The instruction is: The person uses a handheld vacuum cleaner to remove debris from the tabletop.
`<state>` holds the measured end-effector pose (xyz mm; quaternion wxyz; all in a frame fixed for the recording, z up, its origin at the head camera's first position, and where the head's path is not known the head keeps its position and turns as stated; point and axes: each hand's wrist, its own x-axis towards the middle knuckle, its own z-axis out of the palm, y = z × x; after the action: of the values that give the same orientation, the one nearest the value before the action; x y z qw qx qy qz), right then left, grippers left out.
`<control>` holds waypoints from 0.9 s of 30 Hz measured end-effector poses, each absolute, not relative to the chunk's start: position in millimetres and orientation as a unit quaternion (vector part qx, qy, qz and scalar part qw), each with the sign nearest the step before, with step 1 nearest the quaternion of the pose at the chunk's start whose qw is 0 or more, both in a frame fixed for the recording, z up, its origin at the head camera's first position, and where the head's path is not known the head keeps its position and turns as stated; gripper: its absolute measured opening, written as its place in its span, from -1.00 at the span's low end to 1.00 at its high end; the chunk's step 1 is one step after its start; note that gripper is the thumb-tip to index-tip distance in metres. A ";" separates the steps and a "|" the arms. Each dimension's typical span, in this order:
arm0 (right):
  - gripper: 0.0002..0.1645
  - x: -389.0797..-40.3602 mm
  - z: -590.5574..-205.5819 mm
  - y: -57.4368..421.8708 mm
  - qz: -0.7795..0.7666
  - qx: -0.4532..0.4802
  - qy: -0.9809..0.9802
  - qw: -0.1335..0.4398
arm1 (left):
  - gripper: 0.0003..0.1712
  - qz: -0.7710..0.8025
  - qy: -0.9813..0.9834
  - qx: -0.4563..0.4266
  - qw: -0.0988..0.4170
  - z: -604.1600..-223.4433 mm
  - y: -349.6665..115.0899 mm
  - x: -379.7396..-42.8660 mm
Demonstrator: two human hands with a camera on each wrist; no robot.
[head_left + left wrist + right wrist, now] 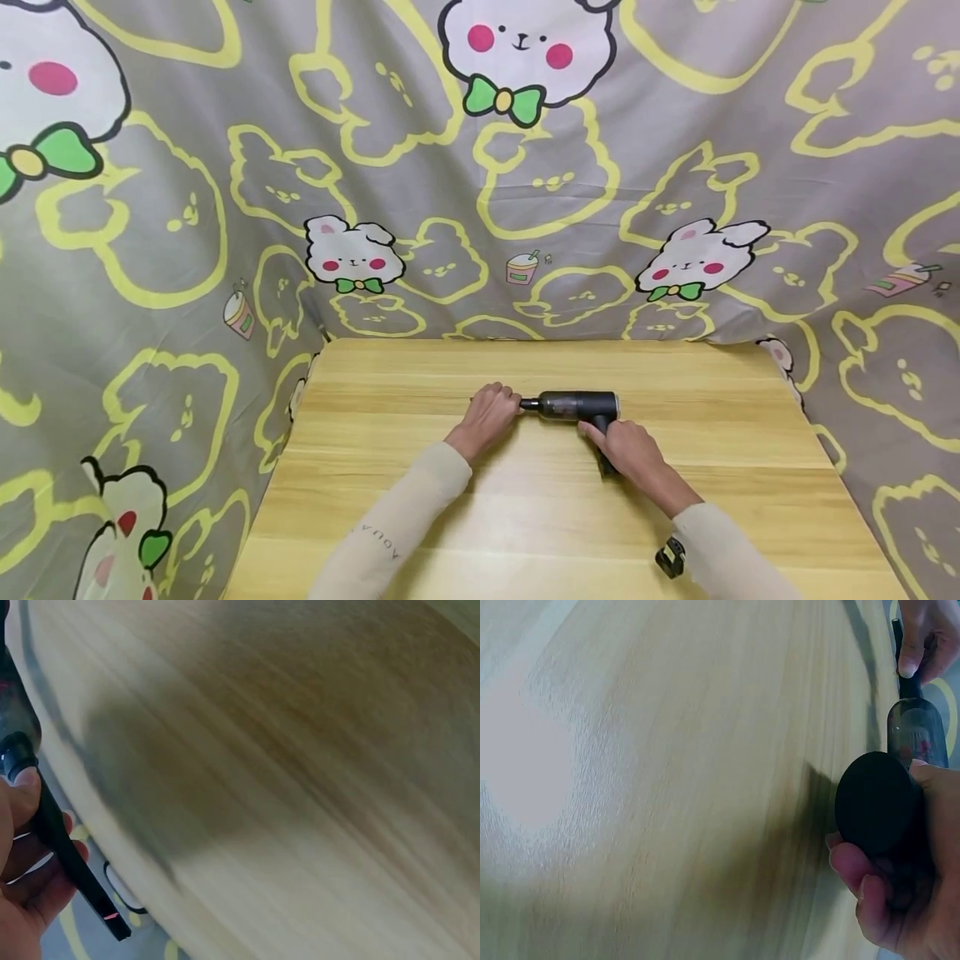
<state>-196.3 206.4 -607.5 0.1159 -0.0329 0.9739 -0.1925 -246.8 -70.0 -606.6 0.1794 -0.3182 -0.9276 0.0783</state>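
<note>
A black handheld vacuum cleaner (576, 406) with a smoky clear dust cup (916, 736) is held over the wooden table, its front pointing left. My right hand (633, 452) grips its handle, fingers wrapped round it. At the front end, my left hand (491, 415) holds a slim black crevice nozzle (66, 851) between thumb and fingers. In the left wrist view the nozzle's slanted tip extends past the fingers, and its base meets the dust cup. The round dark end of the handle (877, 802) faces the right wrist camera.
The light wooden table (525, 525) reaches back to a grey curtain (420, 192) printed with yellow outlines and white cartoon animals. The curtain also hangs along the left and right sides. A black strapped device (671, 557) is at my right wrist.
</note>
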 end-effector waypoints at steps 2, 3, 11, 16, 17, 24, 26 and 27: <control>-0.09 -197.8 -608.7 207.0 -0.190 -0.037 0.974 0.116 | -0.71 0.072 -0.930 -0.315 0.177 -608.2 -69.4 -247.1; -0.09 -198.4 -609.2 207.4 -0.187 -0.038 0.974 0.117 | -0.72 0.068 -0.931 -0.314 0.175 -609.1 -69.0 -247.2; -0.10 -198.5 -611.8 208.5 -0.152 -0.050 0.980 0.115 | -0.72 0.045 -0.935 -0.313 0.162 -616.0 -65.4 -244.9; -0.18 -199.7 -610.9 205.0 -0.107 -0.084 0.987 0.088 | -0.70 0.034 -0.938 -0.304 0.163 -617.2 -65.9 -246.0; -0.18 -200.2 -611.1 204.5 -0.101 -0.087 0.987 0.086 | -0.70 0.034 -0.938 -0.304 0.164 -617.7 -66.2 -246.3; -0.08 -203.0 -616.1 206.2 -0.128 -0.044 0.985 0.108 | -0.69 0.035 -0.933 -0.304 0.188 -624.5 -67.4 -248.4; -0.06 -203.2 -617.6 207.5 -0.148 -0.021 0.981 0.121 | -0.69 0.028 -0.933 -0.304 0.191 -626.9 -67.9 -248.1; -0.06 -203.0 -617.7 208.3 -0.158 -0.012 0.979 0.126 | -0.69 0.022 -0.934 -0.303 0.190 -627.8 -68.5 -247.8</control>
<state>-203.0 208.3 -617.7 0.1264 -0.0121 0.9792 -0.1581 -247.8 -68.5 -627.8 0.1904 -0.3028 -0.9336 0.0221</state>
